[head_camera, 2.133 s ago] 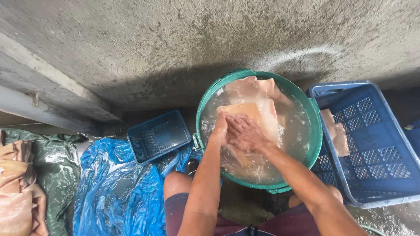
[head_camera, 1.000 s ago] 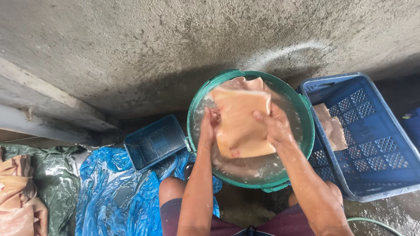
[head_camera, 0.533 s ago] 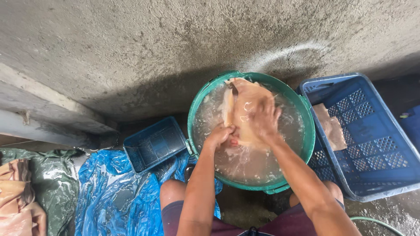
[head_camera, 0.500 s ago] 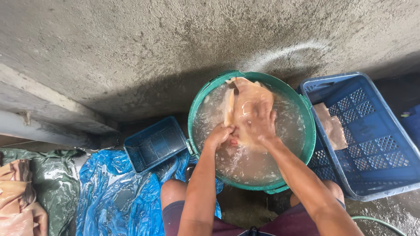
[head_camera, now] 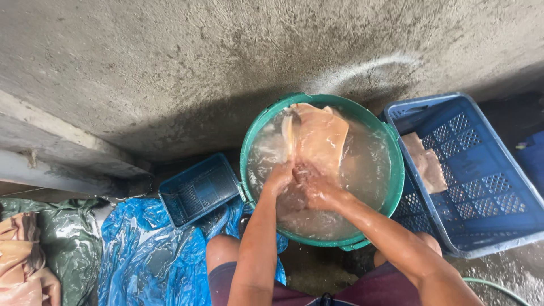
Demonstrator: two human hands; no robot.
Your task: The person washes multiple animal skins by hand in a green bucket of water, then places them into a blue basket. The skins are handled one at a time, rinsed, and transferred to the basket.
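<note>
Left hand (head_camera: 279,178) and right hand (head_camera: 314,186) clenched on pale skin sheet (head_camera: 318,136) in green tub (head_camera: 396,170); blue crate (head_camera: 481,187) at 3 o'clock.

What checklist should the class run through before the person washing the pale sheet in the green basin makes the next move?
1. Both hands on the sheet: left hand and right hand meet on the pale sheet: ok.
2. Grip closed: cannot tell, water blurs the fingers.
3. Sheet within the green basin: ok.
4. Water in the basin: ok, cloudy.
5. Blue crate beside the basin has room: ok, it holds one pale piece.
</note>
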